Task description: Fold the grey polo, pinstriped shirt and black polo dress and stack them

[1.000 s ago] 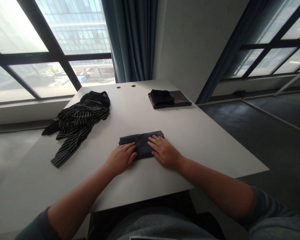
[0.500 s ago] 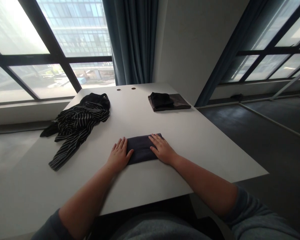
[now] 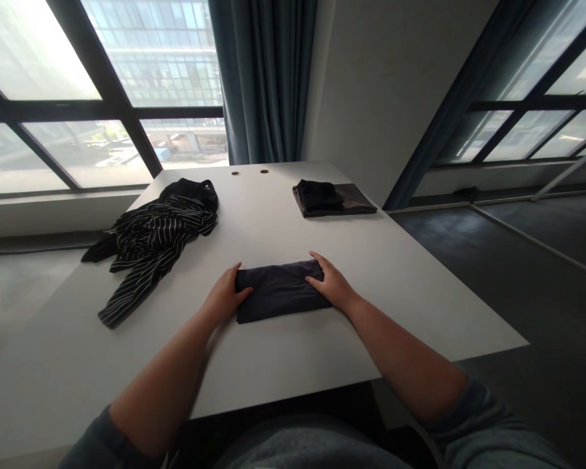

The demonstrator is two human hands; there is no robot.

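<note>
— Grip?
— Left hand and right hand cupped against opposite ends, no clear clench; pinching or only bracing, impossible to tell.
— On what?
— Folded dark grey cloth, lying flat between both palms on the white table, striped black garment well off to the left.

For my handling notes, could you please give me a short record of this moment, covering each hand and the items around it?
Left hand: at the left end of the folded dark grey garment
Right hand: at that garment's right end
Surface: white table
Nearby: crumpled black pinstriped garment
Far end: black cloth on folded dark brown cloth
</note>
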